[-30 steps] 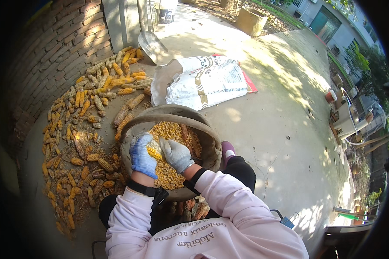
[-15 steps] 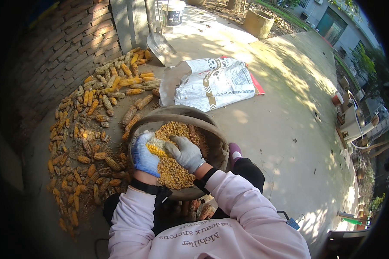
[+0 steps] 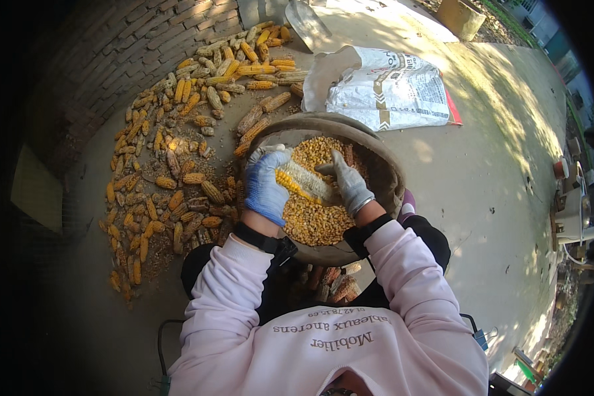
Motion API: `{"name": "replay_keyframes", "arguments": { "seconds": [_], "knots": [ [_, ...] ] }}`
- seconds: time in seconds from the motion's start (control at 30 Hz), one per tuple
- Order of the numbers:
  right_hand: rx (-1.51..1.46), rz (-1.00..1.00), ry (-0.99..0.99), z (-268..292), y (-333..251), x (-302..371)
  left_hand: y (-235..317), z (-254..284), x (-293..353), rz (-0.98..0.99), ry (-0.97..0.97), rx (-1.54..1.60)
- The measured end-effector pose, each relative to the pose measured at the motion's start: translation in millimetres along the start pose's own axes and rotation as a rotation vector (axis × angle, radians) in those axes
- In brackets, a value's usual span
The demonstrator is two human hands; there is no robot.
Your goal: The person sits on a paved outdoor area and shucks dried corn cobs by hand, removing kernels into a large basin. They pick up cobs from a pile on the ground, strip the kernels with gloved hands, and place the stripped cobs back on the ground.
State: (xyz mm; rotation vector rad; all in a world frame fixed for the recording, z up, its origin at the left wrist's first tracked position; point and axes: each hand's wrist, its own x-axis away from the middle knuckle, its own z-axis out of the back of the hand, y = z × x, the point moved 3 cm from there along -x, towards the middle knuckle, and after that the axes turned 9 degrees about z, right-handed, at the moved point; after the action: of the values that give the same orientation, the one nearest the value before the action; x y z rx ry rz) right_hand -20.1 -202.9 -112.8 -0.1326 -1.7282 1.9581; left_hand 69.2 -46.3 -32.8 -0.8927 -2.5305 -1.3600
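Observation:
My left hand [image 3: 265,188], in a blue and white glove, is closed around one end of a corn cob [image 3: 306,179]. Much of the cob is stripped pale, with a band of yellow kernels left along its side. At the cob's other end is my right hand [image 3: 353,186], in a grey glove, with thumb and fingers apart; whether its palm touches the cob I cannot tell. Both hands are over a round brown basket [image 3: 388,158] that holds loose yellow kernels [image 3: 318,228].
Left of the basket, a wide heap of corn cobs [image 3: 185,178] spreads along a brick wall [image 3: 145,53]. Beyond the basket lie a white sack [image 3: 383,89] and a metal shovel blade [image 3: 305,25]. Several reddish stripped cobs [image 3: 336,284] rest on the ground between my legs.
The view has shifted, moving the scene right and up in the picture. My right hand has opened from its grip on the cob, showing more of its stripped side; my left hand still holds it.

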Motion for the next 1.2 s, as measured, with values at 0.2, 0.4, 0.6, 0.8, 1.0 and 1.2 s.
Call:
{"name": "replay_keyframes", "arguments": {
  "seconds": [0.2, 0.4, 0.6, 0.8, 1.0, 1.2],
  "knots": [
    [-0.207, 0.108, 0.228, 14.7, -29.4, 25.6, 20.4, 20.7, -12.0, 0.106, 0.111, 0.212],
    [0.315, 0.336, 0.110, 2.4, -44.8, 48.2, 25.1, 4.1, 2.9, 0.150, 0.036, 0.341],
    [-0.182, -0.032, 0.044, -2.2, -10.8, 24.1, 35.0, -14.5, 11.0, 0.002, -0.458, 0.244],
    [-0.449, -0.403, -0.107, 5.5, 4.5, 22.2, 30.5, -2.8, 0.3, 0.034, -0.408, 0.249],
    [-0.369, 0.296, -0.167, 12.9, -41.3, 23.0, 16.8, 27.2, -19.0, 0.114, 0.180, 0.259],
    [0.468, 0.527, -0.186, 2.3, -72.1, 60.6, 25.5, 18.6, -18.5, 0.090, 0.074, 0.353]
  ]
}}
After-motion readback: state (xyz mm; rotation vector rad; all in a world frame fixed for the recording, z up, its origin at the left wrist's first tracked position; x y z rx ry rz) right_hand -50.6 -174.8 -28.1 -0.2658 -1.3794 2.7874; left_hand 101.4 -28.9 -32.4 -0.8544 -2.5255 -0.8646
